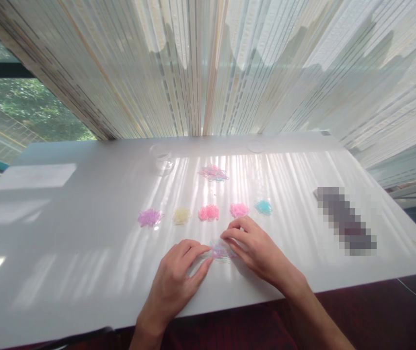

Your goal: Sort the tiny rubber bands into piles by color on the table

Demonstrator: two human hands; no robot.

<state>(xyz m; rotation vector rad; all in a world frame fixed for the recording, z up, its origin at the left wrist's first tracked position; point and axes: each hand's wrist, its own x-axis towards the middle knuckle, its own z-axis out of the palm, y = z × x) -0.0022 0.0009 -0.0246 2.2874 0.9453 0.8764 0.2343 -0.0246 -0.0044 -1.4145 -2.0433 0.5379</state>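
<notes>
A loose mixed pile of pastel paper clips (221,252) lies on the white table between my two hands. My left hand (180,272) is at its left edge, thumb and forefinger nearly together around the ends of some clips. From the right, my right hand (257,245) reaches over the pile with curled fingers; what its fingertips hold is too small to make out. Beyond the hands runs a row of sorted heaps: purple clips (150,217), yellow clips (181,216), coral-pink clips (208,212), pink clips (239,210) and turquoise clips (263,207).
Another mixed heap of clips (213,173) sits farther back. Behind the row, at left, stands a clear plastic container (163,163); a clear round lid (255,146) lies near the back edge. A blurred-out dark object (346,221) is at right. A striped curtain (200,68) hangs behind the table.
</notes>
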